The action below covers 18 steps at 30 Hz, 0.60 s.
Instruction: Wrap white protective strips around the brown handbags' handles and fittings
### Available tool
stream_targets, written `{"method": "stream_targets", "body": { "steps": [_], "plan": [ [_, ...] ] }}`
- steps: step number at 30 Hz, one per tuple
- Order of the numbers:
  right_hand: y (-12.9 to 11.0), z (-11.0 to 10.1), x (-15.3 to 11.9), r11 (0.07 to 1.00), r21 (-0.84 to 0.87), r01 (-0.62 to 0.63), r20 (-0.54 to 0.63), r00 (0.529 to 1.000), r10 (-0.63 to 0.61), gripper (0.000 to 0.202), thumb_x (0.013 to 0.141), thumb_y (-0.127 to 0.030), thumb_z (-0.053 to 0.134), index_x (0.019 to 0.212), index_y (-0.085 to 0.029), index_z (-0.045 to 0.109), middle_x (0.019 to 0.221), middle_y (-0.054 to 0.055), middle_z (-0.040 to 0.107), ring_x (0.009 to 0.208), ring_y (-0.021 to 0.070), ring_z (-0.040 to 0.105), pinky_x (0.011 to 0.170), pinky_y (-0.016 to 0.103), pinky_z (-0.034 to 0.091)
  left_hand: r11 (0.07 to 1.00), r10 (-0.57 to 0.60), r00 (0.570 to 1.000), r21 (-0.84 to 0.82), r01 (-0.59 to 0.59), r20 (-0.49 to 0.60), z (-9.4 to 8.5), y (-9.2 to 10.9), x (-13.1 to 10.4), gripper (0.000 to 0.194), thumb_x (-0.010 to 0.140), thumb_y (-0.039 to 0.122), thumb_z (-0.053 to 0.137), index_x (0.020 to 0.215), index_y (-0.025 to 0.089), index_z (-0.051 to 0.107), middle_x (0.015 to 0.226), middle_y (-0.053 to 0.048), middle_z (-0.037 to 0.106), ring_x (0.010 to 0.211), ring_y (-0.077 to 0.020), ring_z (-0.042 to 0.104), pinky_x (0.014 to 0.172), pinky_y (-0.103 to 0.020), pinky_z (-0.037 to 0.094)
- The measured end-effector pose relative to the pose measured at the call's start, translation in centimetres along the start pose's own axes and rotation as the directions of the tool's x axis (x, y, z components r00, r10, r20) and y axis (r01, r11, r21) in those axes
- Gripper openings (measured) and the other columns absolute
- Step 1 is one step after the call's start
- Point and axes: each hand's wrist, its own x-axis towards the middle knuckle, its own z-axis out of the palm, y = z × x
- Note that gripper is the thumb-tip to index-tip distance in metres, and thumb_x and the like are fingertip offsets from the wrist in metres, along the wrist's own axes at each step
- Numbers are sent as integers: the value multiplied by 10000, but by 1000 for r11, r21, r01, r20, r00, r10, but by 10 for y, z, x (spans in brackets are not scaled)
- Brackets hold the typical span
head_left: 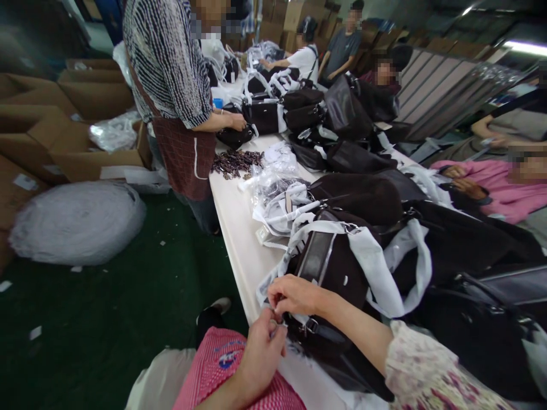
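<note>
My left hand (261, 346) and my right hand (294, 294) meet at the table's near edge, fingertips pinched close together. Between them is something small, partly hidden by the fingers, which I cannot make out. Under and beside my right hand lies a dark handbag (331, 262) with a zip on its side. Its strap (371, 262) is wrapped in white paper and fixed to metal rings. Just below my right wrist a metal buckle (311, 326) shows on the dark bag.
The white table (233, 228) carries several dark bags (359, 193), clear plastic wrapping (277, 171) and a pile of small brown pieces (237, 163). A co-worker in an apron (186, 148) stands at its left side. Cardboard boxes (98, 162) and a plastic-wrapped bundle (77, 222) occupy the left floor.
</note>
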Motion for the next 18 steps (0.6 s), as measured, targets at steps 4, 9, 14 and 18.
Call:
{"method": "stream_targets", "body": {
  "steps": [4, 9, 14, 18],
  "plan": [
    [-14, -6, -5, 991, -126, 43, -63, 997, -51, 95, 765, -119, 698, 802, -206, 696, 1066, 19, 643, 942, 181, 608, 755, 254, 387, 998, -23, 998, -63, 26, 53, 2, -9, 7, 105, 834, 173, 417, 759, 192, 488, 512, 69, 469, 472, -105, 410, 509, -223, 317],
    [-22, -9, -10, 983, -178, -32, -133, 991, 8, 79, 842, -156, 619, 875, -187, 684, 847, 49, 693, 862, 220, 634, 721, 281, 379, 999, 25, 1000, -41, -25, 14, 3, -12, 6, 145, 846, 196, 433, 707, 198, 475, 516, 64, 463, 491, -104, 412, 524, -224, 313],
    [-9, -10, -20, 992, -64, -110, -170, 981, 98, 375, 991, -279, 376, 797, -148, 669, 741, 52, 693, 710, 156, 632, 655, 242, 391, 998, 60, 998, 22, -59, -18, 3, -4, -1, 131, 867, 250, 429, 753, 202, 473, 554, 55, 473, 524, -119, 453, 543, -230, 347],
    [-4, -8, -23, 989, 20, -144, -96, 985, 145, 437, 910, -457, 501, 649, -157, 684, 565, 17, 635, 575, 149, 584, 537, 248, 340, 995, 85, 996, 64, -83, -37, 4, -1, -2, 112, 854, 254, 429, 784, 192, 492, 577, 41, 485, 537, -127, 461, 549, -236, 359]
  ]
}}
